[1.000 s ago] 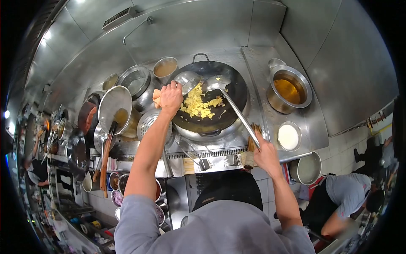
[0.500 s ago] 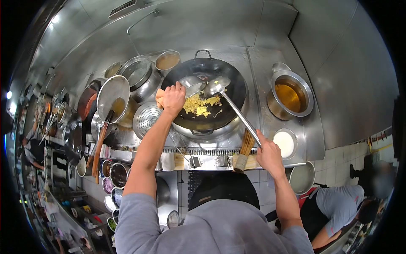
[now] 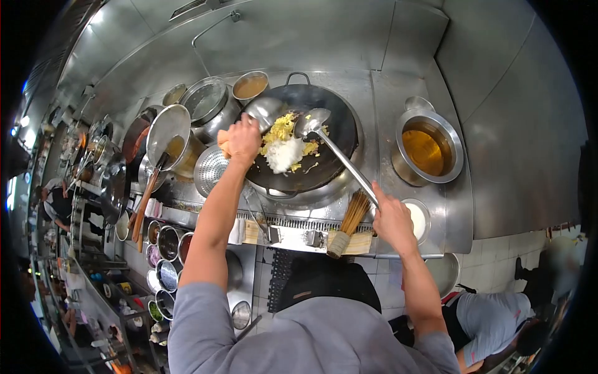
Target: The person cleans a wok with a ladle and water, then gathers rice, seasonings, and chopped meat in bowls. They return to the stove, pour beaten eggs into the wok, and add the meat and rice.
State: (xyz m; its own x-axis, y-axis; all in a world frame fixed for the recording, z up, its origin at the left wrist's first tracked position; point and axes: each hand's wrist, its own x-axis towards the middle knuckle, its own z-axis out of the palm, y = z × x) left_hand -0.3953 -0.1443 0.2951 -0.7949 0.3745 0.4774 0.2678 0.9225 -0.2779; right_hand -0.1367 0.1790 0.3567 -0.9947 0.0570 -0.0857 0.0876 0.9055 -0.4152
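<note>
My left hand (image 3: 243,139) is closed on the rim of a metal bowl (image 3: 266,113), tipped over the left side of a black wok (image 3: 330,168). An orange cloth (image 3: 223,143) is bunched at the same hand. Wrapped round a long handle, my right hand (image 3: 395,219) holds a steel ladle (image 3: 313,123), its scoop inside the wok near the food. Yellow scrambled egg (image 3: 281,126) lies in the wok, with a white clump that looks like cooked rice (image 3: 284,154) on top of it.
A pot of amber oil (image 3: 425,149) and a bowl of white liquid (image 3: 416,220) stand to the right. A bamboo brush (image 3: 350,218) lies at the front edge. On the left are a perforated skimmer (image 3: 210,169) and a strainer (image 3: 168,129). A co-worker (image 3: 489,315) is at lower right.
The white clump has dropped into the wok onto the egg. My left hand and the bowl have shifted left and tilted; the ladle has moved slightly left.
</note>
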